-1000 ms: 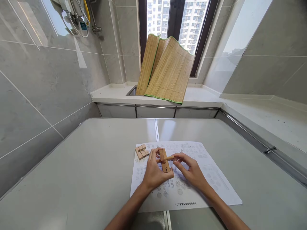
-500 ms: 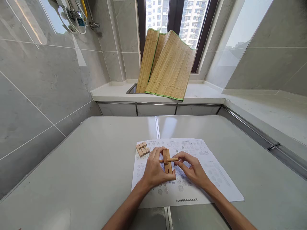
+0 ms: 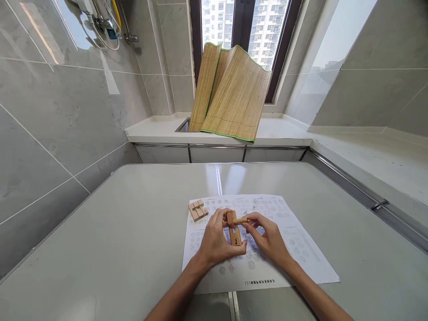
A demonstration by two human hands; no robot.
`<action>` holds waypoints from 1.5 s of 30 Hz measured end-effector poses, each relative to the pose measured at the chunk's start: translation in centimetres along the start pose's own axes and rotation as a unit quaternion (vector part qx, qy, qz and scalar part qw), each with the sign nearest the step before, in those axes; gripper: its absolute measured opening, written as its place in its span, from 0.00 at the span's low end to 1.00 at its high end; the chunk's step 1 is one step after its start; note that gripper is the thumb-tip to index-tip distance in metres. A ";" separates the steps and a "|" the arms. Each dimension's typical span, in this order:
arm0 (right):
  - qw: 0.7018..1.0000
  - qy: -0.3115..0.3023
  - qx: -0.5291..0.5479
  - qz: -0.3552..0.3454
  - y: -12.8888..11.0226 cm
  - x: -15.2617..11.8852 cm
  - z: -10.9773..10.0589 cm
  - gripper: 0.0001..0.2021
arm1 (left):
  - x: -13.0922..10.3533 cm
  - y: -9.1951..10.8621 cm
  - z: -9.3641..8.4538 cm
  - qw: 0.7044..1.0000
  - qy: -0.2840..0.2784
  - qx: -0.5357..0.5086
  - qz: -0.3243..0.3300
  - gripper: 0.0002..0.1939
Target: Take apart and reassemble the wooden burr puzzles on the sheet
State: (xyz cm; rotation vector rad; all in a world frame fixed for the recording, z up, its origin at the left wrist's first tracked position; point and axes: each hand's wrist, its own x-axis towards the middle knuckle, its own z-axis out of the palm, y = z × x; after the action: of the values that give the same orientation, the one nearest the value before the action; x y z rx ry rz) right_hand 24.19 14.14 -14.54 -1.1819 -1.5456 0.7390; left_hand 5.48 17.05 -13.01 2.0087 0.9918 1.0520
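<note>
My left hand (image 3: 218, 238) grips a flat wooden puzzle block (image 3: 235, 237) by its two ends, thumb at the near end and fingers at the far end. A slot shows in the block's middle, and a dark mark is on its near part. Across the block lies a thin wooden stick (image 3: 241, 220). My right hand (image 3: 264, 232) pinches the stick's right end between thumb and fingertips. Beneath both hands a printed paper sheet (image 3: 301, 254) lies on the table. Several joined light wooden pieces (image 3: 198, 210) rest at the sheet's far left corner.
The pale table (image 3: 117, 240) has a seam down its middle. Behind it, a bamboo mat (image 3: 237, 98) leans on the white ledge (image 3: 160, 129) before the window. Grey tiled walls stand on both sides, with a tap and hose (image 3: 107, 26) at upper left.
The stick has turned a little within the block, its right end tilting upward, and the block's slot shows more. Both hands keep their hold. The whole view has shifted slightly.
</note>
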 end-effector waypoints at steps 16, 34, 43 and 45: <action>0.996 -0.059 -0.072 -0.014 1.4 -0.2 1.0 0.09 | 0.3 0.3 -0.6 0.984 -0.038 -0.137 -0.108 0.27; 0.959 0.021 -0.283 -0.019 4.6 0.4 -0.4 0.16 | 0.0 0.0 -0.8 0.997 0.000 -0.038 -0.069 0.40; 0.944 -0.009 -0.322 -0.070 4.5 0.4 -0.1 0.15 | -0.3 -0.9 -0.2 0.999 0.002 0.045 -0.002 0.46; 0.944 -0.010 -0.321 -0.074 4.5 0.4 -0.1 0.14 | -0.4 -1.0 -0.2 0.999 0.001 0.049 -0.004 0.45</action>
State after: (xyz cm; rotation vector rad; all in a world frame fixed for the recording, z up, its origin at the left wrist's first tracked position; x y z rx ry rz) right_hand 25.66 15.99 -18.34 -1.4977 -1.9415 0.1339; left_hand 4.87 17.26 -13.86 2.0812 1.0712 1.0190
